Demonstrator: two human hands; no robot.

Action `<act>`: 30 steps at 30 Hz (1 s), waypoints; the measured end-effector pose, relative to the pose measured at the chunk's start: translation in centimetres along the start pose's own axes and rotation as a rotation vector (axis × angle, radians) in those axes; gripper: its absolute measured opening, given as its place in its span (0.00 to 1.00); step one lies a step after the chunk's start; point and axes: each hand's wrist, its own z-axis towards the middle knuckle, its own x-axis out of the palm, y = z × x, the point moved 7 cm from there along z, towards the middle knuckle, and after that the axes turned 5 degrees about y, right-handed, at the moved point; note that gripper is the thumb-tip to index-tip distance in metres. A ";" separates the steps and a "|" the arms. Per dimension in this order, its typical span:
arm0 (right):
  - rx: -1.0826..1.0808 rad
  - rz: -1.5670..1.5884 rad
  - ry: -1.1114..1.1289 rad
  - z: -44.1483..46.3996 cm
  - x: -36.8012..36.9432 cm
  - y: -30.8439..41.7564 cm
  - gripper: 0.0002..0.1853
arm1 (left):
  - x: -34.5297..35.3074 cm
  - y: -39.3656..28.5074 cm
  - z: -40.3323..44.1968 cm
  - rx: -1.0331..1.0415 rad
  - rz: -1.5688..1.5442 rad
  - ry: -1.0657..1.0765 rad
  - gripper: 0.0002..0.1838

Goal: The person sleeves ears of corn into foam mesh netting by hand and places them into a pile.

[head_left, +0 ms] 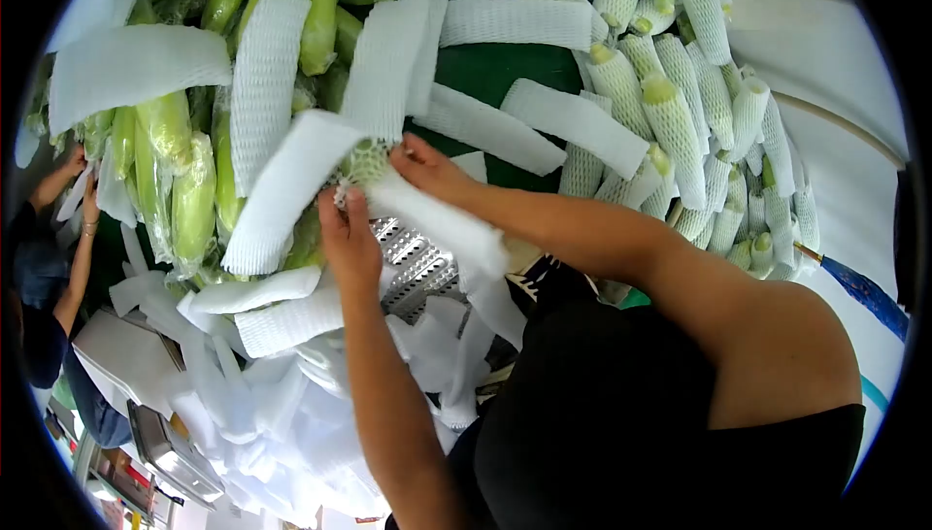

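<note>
Above the green surface, I had both hands at one foam net sleeve, the fingers nearly closed. My left hand pinched the mesh between thumb and fingers, and my right hand had its fingers curled on the opposite edge, just beside it. The foam net sleeve trailed from between them toward my body, its mesh spread at the end I gripped (whether anything was inside, I could not tell). Beyond and to the left lay long green vegetables, many in clear film, with loose white sleeves strewn over them. To the right stood a pile of sleeved vegetables. Below my hands showed perforated metal; nearer me, a heap of white foam. At far left, a co-worker's hands were raised beside the vegetables.
</note>
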 end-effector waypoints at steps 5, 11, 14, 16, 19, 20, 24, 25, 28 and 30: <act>-0.392 0.143 -0.024 3.7 -1.4 5.8 0.11 | 2.8 -3.0 5.5 -0.043 -1.054 -0.277 0.17; 0.001 0.170 -0.040 1.4 0.0 6.2 0.25 | 3.0 -5.4 3.9 -0.220 -1.125 -0.278 0.16; 0.030 0.229 0.071 -5.0 1.0 5.4 0.27 | 3.8 -7.3 -5.1 -0.340 -1.146 -0.404 0.14; 0.068 0.270 0.116 -10.1 0.4 4.5 0.28 | 4.9 -5.4 -8.1 -0.486 -1.217 -0.466 0.13; 0.062 0.355 0.152 -7.4 -1.7 0.1 0.23 | 5.0 -1.1 -7.2 -0.434 -1.031 -0.462 0.12; 0.042 0.392 0.148 -4.6 -3.2 -2.6 0.20 | 4.8 0.1 -5.9 -0.384 -0.943 -0.434 0.12; 0.198 -0.330 0.002 -2.3 -2.4 1.2 0.19 | 6.0 7.1 -0.7 -0.312 -0.718 -0.411 0.12; 0.477 -0.430 0.019 -1.4 -3.1 0.0 0.20 | 5.7 7.7 -0.1 -0.313 -0.549 -0.418 0.13; 0.521 -0.061 0.139 -2.4 -2.4 -2.2 0.27 | 3.7 -0.1 -0.8 0.257 0.392 -0.484 0.14; 0.443 0.160 0.222 -4.3 -1.5 -2.2 0.24 | 4.8 -0.4 -1.0 0.335 0.098 -0.287 0.17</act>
